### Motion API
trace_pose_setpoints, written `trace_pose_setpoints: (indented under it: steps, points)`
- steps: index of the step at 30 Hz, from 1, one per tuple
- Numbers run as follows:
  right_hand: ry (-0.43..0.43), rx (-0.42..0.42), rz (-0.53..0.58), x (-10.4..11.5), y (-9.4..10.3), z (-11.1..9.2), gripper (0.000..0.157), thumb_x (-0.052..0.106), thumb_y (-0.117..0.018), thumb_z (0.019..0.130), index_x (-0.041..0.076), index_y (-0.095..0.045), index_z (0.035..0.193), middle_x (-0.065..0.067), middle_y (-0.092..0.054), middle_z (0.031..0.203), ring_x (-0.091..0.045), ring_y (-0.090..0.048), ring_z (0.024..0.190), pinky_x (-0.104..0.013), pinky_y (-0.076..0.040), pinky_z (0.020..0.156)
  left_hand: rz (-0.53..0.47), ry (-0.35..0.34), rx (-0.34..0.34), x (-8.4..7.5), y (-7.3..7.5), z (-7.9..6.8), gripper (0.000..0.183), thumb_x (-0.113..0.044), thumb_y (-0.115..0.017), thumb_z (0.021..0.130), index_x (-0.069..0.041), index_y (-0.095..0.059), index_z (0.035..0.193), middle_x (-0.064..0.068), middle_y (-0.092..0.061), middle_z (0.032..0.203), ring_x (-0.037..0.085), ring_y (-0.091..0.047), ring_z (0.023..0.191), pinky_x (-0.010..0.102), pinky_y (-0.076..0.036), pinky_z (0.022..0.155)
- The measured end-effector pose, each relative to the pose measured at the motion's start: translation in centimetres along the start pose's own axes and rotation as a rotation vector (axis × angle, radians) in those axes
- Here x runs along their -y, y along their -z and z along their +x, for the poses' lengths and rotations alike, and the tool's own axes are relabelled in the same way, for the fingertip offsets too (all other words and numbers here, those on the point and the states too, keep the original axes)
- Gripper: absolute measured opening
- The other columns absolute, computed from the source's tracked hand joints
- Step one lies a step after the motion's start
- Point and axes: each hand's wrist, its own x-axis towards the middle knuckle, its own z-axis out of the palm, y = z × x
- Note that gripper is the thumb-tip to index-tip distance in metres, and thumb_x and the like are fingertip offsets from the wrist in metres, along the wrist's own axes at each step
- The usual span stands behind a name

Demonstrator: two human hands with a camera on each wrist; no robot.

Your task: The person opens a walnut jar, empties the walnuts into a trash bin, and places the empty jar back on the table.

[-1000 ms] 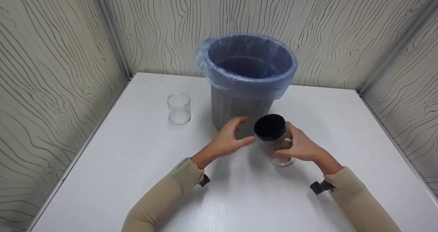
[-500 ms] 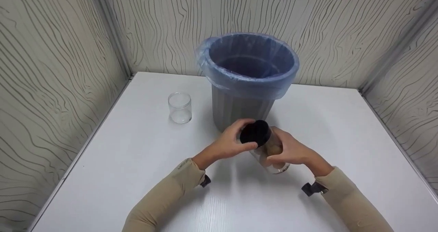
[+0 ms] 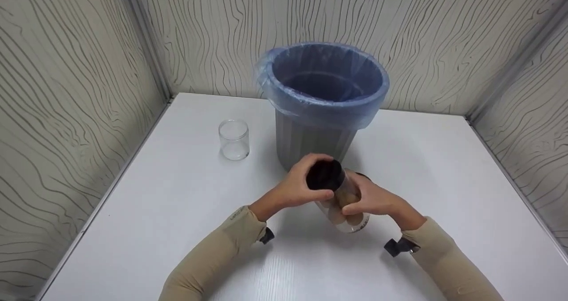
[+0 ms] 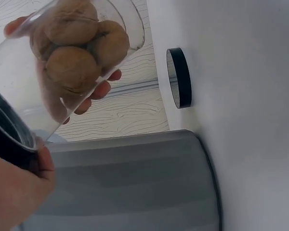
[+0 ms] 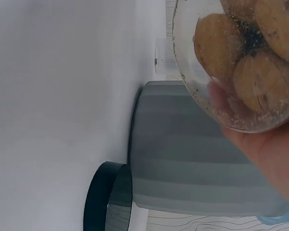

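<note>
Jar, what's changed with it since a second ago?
The jar has moved left and slightly down in the head view, in the right hand. The left hand, apart from it before, now grips its black top. The bin and glass stayed put.

One each: jar [image 4: 14, 67] (four lumps [image 4: 72, 68] visible), glass [image 3: 234, 140], bin [image 3: 310, 139], ring [image 4: 183, 79].

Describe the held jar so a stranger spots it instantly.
Find the gray bin. In front of it, the left hand and right hand hold a tilted black-rimmed clear jar. Unlike the clear glass farther left, it holds round brown items.
</note>
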Motion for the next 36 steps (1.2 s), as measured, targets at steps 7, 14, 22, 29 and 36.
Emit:
trace_pose_setpoints:
  steps: [7,14,22,29,36]
  points:
    - [-0.037,0.058,0.137,0.1,0.3,0.1,0.089,0.021,-0.076,0.076,0.013,-0.025,0.149,-0.013,-0.039,0.142,-0.028,-0.042,0.124,-0.034,-0.036,0.102,-0.052,-0.034,-0.091,0.0,0.2,0.0,0.063,-0.036,-0.072,0.075,-0.01,-0.05,0.128,0.002,-0.052,0.124,0.014,-0.047,0.109,0.033,-0.04,0.094]
    - [0.004,0.098,0.13,-0.3,0.1,0.6,0.093,0.016,-0.078,0.07,0.012,-0.026,0.147,-0.014,-0.042,0.139,-0.029,-0.045,0.119,-0.034,-0.037,0.1,-0.099,-0.03,-0.071,0.4,0.5,-0.3,0.066,-0.045,-0.066,0.079,-0.011,-0.045,0.131,0.003,-0.048,0.128,0.015,-0.045,0.111,0.034,-0.04,0.096]
    - [0.042,0.097,0.104,-0.2,-0.3,1.0,0.087,0.016,-0.076,0.072,0.011,-0.03,0.146,-0.014,-0.052,0.129,-0.029,-0.053,0.109,-0.034,-0.043,0.094,-0.086,-0.154,-0.051,1.2,0.6,-0.3,0.062,-0.035,-0.062,0.082,-0.007,-0.044,0.134,0.011,-0.049,0.13,0.026,-0.047,0.108,0.035,-0.042,0.092]
    - [-0.014,0.005,-0.096,-0.4,-0.6,0.9,0.082,0.017,-0.078,0.07,0.016,-0.036,0.141,-0.006,-0.057,0.122,-0.024,-0.056,0.103,-0.033,-0.045,0.088,-0.083,-0.072,-0.113,0.8,0.1,-0.5,0.059,-0.029,-0.062,0.08,-0.002,-0.047,0.13,0.012,-0.051,0.126,0.024,-0.049,0.106,0.035,-0.043,0.09]
    - [-0.151,-0.209,-0.447,-0.7,-1.7,1.3,0.087,0.042,-0.084,0.066,0.004,-0.038,0.13,-0.001,-0.054,0.112,-0.012,-0.057,0.096,-0.035,-0.05,0.079,-0.036,0.122,-0.262,2.3,-1.2,-0.3,0.053,-0.032,-0.063,0.086,-0.007,-0.048,0.13,0.007,-0.051,0.125,0.019,-0.049,0.108,0.037,-0.041,0.092]
